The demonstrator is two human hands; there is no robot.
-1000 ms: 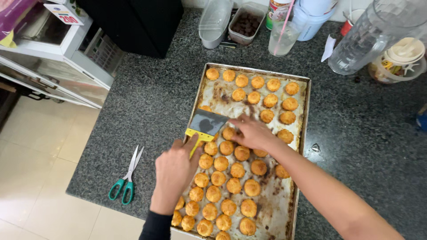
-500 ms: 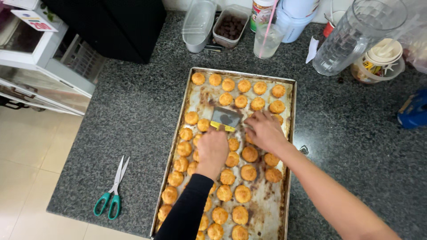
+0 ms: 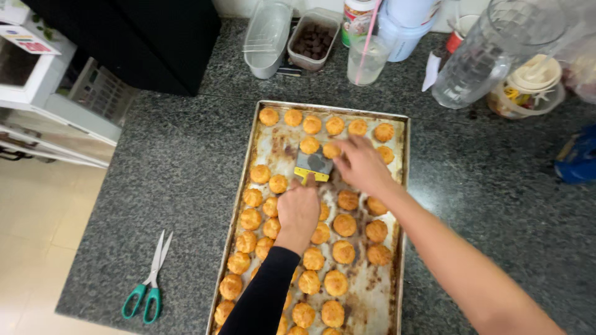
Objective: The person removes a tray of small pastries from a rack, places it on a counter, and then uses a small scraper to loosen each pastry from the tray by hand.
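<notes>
- Left hand (image 3: 298, 208) gripped the yellow-handled scraper (image 3: 313, 165), blade flat on the baking tray (image 3: 402, 186) at its twelve o'clock end;
- Right hand (image 3: 360, 164) pinched a pastry puff (image 3: 331, 150) (light, likely fragile; best held by its sides).

Speckled dark granite counter (image 3: 174, 174) all around the grip. Pale tiled floor (image 3: 37, 248) sits off to its left, with a white shelf unit (image 3: 56, 118) up-left.
</notes>
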